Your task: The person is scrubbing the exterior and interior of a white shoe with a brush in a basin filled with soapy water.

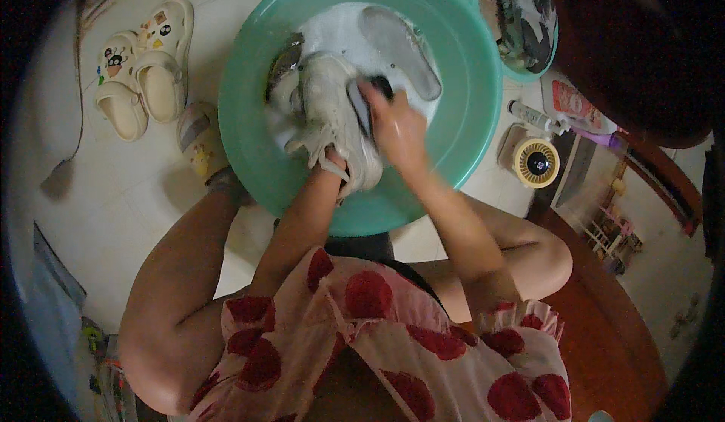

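Note:
A green plastic basin [476, 99] in front of me holds whitish, sudsy water. My left hand [334, 164] is pushed into the opening of a white lace-up sneaker [328, 93], its fingers hidden inside. With my right hand [396, 125] I grip a brush [359, 102], pressed to the sneaker's right side; its bristles are hard to make out. A grey insole [399, 51] lies in the suds at the upper right. Left of the sneaker, a dark and light item [283, 71], perhaps another shoe, is partly in the water.
Cream clogs [144, 76] with charms sit at the upper left. Right of the basin are a smaller green basin [524, 74] with dark and white contents, a white tube [529, 115], a red-labelled package [575, 105] and a round yellow-rimmed item [537, 163]. My legs flank the large basin.

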Tool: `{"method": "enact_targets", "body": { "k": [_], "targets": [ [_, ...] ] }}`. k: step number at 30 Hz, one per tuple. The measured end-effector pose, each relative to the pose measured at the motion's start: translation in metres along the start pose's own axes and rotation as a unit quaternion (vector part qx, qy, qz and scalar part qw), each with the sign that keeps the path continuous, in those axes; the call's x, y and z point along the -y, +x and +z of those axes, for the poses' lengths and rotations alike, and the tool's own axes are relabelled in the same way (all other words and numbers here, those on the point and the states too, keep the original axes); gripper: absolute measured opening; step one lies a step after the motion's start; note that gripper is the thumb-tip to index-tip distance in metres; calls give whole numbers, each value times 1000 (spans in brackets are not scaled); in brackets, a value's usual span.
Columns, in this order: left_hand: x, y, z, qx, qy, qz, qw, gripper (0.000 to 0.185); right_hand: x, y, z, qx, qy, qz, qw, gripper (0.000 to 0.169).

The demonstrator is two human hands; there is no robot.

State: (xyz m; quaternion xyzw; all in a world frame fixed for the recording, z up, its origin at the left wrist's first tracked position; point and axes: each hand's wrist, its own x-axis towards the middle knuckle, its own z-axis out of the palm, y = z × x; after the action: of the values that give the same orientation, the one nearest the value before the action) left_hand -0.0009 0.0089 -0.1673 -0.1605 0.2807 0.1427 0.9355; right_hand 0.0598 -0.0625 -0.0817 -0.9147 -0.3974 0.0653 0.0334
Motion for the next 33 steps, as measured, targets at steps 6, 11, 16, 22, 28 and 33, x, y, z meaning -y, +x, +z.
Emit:
{"method": "enact_targets", "body": {
  "k": [6, 11, 16, 22, 28, 33],
  "targets": [
    [2, -2, -3, -7, -4, -3, 1000, 55, -2, -21, 1, -23, 133, 30, 990, 29],
    [2, -3, 7, 0, -9, -4, 1000, 55, 7, 4, -8, -10, 82, 19, 996, 33],
    [-1, -8, -2, -8, -17, 2, 1000, 55, 27, -37, -27, 10, 145, 4, 989, 35],
    [0, -4, 7, 1, -19, 0, 1000, 55, 27, 14, -15, 27, 68, 3, 997, 34],
    [0, -10, -4, -13, -36, -1, 999, 55, 24, -60, -28, -6, 188, 38, 981, 30],
    [6, 8, 22, 40, -36, 17, 998, 56, 15, 54, -3, -30, 54, 24, 998, 30]
  ]
}}
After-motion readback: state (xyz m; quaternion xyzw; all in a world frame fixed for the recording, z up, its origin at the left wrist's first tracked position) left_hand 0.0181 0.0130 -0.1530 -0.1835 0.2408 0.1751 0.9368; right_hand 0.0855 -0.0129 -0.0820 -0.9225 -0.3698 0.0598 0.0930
